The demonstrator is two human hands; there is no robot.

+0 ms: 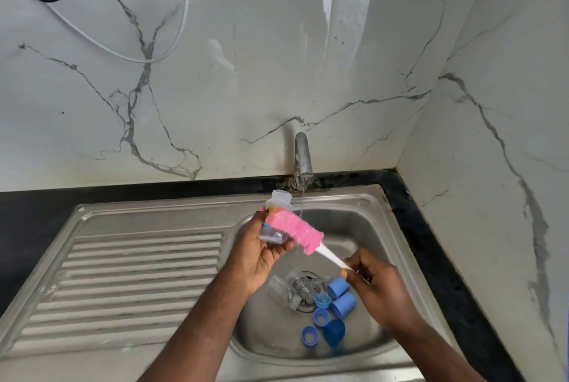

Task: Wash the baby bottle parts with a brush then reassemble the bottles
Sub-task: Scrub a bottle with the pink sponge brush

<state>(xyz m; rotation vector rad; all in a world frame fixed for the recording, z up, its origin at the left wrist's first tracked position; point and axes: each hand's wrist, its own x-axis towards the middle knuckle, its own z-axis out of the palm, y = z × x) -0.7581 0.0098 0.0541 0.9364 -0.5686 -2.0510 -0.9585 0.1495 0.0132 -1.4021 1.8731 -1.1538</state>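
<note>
Mid-wash: left hand (258,255) gripped clear bottle (276,217); right hand (375,284) pinched pink brush (294,232) against its outside. Loose blue caps (338,286), rings (320,317) lay in sink (184,206); reassembly undone.

Single head-worn wide-angle view, looking forward and down over the sink (138,274), facing the marble wall (246,73) and tap (303,153). Close range: both forearms enter from the bottom edge, with left hand (261,246) and right hand (378,283) mid-frame above the basin. A side wall (492,135) closes the right edge.
</note>
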